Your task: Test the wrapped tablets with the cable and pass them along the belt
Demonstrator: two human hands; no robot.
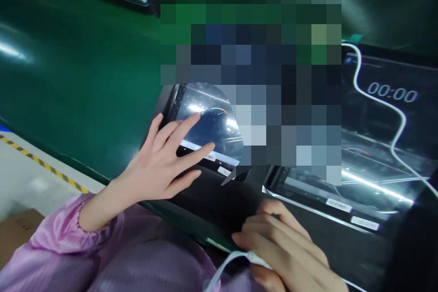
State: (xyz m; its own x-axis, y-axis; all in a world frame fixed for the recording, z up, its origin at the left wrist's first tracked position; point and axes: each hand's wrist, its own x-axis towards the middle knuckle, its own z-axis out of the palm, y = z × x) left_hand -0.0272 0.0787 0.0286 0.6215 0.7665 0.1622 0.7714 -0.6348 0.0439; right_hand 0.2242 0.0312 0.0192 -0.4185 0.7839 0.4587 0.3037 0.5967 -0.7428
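Across the lower centre of the frame, the left hand (159, 164) is hovering over a dark-framed touchscreen panel (214, 116), with its fingers (183, 131) spread wide and their tips lying over the glass; whether they are touching it cannot be told. At the bottom right, the right hand (287, 246) is closing its fingers (273, 232) narrowly around a white cable (239, 260), whose far end is hidden. Good handling is keeping the left fingertips light and square to the glass, and keeping the cable gathered in the right palm, away from the screens. The panel is resting on a green mat (75, 77), its upper part hidden by a pixelated block, with a pale strip and small white labels showing along its lower edge. To the right, a second touchscreen panel (392, 93) is showing 00:00, with a white lead (404, 121) crossing it. A lilac smock sleeve (58, 228) is covering the left forearm, while yellow-and-black hazard tape (44, 164) is running along the floor at the left
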